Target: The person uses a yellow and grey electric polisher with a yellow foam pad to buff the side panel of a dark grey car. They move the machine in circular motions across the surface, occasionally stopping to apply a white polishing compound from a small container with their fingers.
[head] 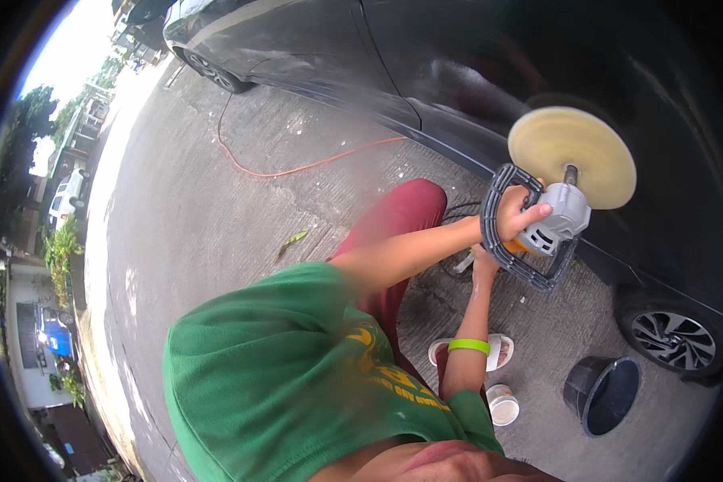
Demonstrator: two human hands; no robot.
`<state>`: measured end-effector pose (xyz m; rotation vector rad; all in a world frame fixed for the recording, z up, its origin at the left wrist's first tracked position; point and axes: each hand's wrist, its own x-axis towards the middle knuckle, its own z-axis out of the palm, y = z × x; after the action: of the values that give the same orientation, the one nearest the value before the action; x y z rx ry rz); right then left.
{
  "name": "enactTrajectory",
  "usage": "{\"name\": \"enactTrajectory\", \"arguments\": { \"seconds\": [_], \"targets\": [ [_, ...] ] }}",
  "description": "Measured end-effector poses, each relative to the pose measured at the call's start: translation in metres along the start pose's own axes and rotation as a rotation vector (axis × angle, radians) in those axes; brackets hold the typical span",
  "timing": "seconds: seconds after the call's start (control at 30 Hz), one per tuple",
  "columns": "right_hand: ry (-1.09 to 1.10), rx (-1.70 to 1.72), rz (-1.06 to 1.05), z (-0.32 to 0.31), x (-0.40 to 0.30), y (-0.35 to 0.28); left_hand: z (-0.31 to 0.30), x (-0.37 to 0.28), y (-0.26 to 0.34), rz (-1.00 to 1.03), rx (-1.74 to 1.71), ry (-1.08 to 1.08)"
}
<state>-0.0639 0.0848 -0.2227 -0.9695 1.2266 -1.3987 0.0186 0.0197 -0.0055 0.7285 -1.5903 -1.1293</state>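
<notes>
A rotary polisher (560, 208) with a grey gear housing and an orange body is held up beside the dark car door (458, 54). Its round yellowish pad (572, 150) looks blurred, as if spinning, and faces the door; whether it touches the paint I cannot tell. My left hand (515, 214) is at the polisher's black loop handle (488, 211), thumb lying toward the housing. Lower down, my right hand (485, 260) grips the rear of the tool, mostly hidden behind the loop handle. Whitish smears (470, 78) mark the door panels.
A black bucket (602, 394) and a small white tub (503, 406) stand on the concrete by my slippered feet (497, 352). One car wheel (675, 340) is at the right. An orange cord (313, 165) runs along the ground toward the car. Vehicles are parked across the street.
</notes>
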Motion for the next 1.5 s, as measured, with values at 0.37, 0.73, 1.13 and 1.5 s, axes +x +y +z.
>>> {"name": "enactTrajectory", "arguments": {
  "seconds": [0.37, 0.73, 1.13, 1.5],
  "targets": [
    [-0.182, -0.395, -0.373, 0.136, 0.012, -0.170, -0.196, -0.005, 0.075, 0.013, -0.654, 0.599],
    [0.174, -0.007, -0.547, 0.081, 0.004, -0.224, -0.045, 0.102, 0.169, -0.070, -0.481, 0.077],
    [0.145, -0.015, -0.515, 0.101, 0.007, -0.231, -0.059, 0.100, 0.196, -0.018, -0.372, 0.143],
    [-0.173, -0.408, -0.379, 0.158, 0.015, -0.179, -0.219, 0.016, 0.098, 0.108, -0.541, 0.459]
  ]
}}
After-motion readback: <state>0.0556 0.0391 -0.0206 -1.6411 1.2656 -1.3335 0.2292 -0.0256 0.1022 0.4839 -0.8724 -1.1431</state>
